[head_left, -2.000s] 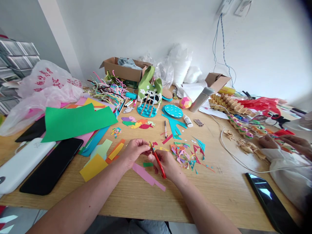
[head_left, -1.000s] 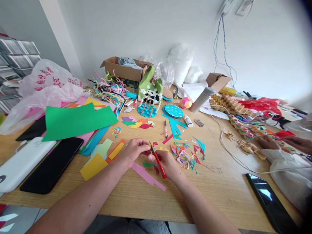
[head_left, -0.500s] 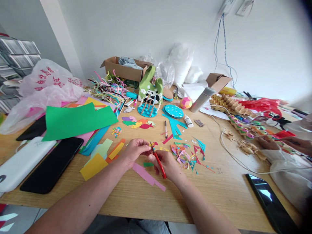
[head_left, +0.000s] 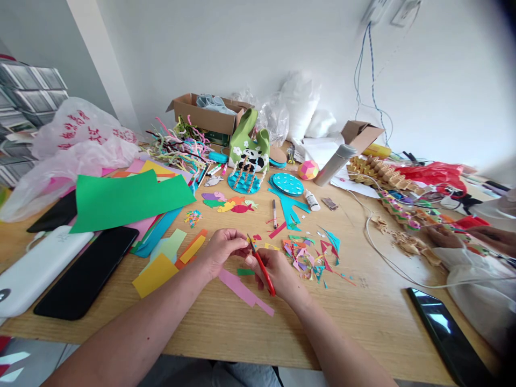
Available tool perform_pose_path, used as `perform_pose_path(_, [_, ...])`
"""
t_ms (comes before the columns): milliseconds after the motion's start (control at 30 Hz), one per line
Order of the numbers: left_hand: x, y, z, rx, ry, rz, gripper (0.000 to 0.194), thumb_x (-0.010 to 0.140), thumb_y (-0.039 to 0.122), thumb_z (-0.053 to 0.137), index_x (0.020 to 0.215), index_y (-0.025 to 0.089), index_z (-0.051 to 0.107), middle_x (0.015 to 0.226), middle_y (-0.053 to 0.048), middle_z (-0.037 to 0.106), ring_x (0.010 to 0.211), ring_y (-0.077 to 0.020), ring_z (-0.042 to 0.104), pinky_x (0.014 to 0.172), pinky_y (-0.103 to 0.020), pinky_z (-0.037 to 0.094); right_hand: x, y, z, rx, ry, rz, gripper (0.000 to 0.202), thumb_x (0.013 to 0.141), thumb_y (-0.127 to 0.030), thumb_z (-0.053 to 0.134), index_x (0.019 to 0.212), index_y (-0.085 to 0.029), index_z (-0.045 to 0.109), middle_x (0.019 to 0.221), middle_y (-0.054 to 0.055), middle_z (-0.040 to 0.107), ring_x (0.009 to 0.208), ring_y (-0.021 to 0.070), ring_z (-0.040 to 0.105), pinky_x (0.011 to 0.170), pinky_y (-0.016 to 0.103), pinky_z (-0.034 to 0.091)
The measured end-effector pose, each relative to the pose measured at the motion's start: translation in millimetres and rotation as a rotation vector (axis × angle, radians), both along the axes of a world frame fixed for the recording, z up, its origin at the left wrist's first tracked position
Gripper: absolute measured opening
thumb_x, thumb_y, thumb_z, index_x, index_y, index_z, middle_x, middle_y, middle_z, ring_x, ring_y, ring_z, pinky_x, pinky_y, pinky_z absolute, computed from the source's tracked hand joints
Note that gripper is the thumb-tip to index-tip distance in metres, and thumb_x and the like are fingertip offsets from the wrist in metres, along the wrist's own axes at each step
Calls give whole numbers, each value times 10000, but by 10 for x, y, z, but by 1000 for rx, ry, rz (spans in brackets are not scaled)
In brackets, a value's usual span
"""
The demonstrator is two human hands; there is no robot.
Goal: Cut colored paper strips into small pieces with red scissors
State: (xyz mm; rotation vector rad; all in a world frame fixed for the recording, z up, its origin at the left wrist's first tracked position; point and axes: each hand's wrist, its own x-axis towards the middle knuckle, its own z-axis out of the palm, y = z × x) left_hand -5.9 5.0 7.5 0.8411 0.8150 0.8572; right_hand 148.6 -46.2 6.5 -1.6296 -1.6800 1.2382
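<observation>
- Wooden bench (head_left: 355, 328), pale wall (head_left: 193, 43) behind; paper, scraps and craft pieces spread across it.
- Change: next to none against the pictures just earlier; both hands and the scissors keep nearly the same place, which suggests small, close work at the blades.
- Scissors (head_left: 264, 270), red-handled: in the right hand (head_left: 279, 271), fingers closed around them; blades point up and away, tips just beside the left fingertips.
- Left hand (head_left: 221, 251): thumb and forefinger pinched together, almost no gap; whether a scrap sits between them, cannot tell.
- Pink strip (head_left: 237, 288): flat, nearer the wearer than the fingers.
- Green slip (head_left: 245, 272): flat, between the hands.
- Scraps (head_left: 308, 258): loose heap, right of the right hand.
- Paper fish (head_left: 242, 208): group beyond the fingers, apart from them.
- Co-worker's hand (head_left: 443, 235): far right, well apart.
</observation>
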Motion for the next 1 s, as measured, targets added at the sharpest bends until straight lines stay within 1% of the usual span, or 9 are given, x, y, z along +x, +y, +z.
perform_pose_path(167, [5,-3,-7,-11,9,-6,169,570,227,748,648,127,637,622,-22,645,596,-127,593,607,-255,456,5,3,-22,5,-12,-1,494,805,-649,535,640,-191,453,432,-18,532,361,128,550,334,181,311])
perform_pose_path(300, [11,-6,-21,-12,12,0,164,567,217,748,649,129,637,629,-21,649,596,-124,593,607,-254,455,17,-1,-53,43,-17,6,476,825,-623,532,649,-187,462,445,-14,542,369,128,559,347,182,304])
perform_pose_path(433, [18,-10,-22,-9,14,-8,162,567,214,747,645,124,636,628,-17,648,580,-112,583,588,-241,446,16,-3,-44,65,-13,13,452,836,-596,538,659,-185,473,460,-9,559,390,133,571,367,186,316])
perform_pose_path(600, [18,-16,-7,-21,2,-5,165,562,211,751,635,127,629,617,-9,644,563,-107,577,585,-242,443,15,1,-19,63,-21,17,449,860,-588,504,669,-182,491,459,-4,566,389,128,556,382,191,337])
perform_pose_path(800, [14,-23,-6,-18,-5,2,168,558,210,754,636,125,632,616,-8,643,560,-105,574,592,-246,448,6,-2,-8,55,-15,14,421,851,-551,548,661,-179,499,459,1,583,389,124,552,384,187,337])
perform_pose_path(1000, [21,-18,-13,-26,-7,-1,175,551,213,756,629,125,627,600,0,639,552,-101,571,576,-236,442,6,-12,-28,38,20,18,444,863,-569,515,653,-179,500,457,4,581,382,125,554,373,188,336])
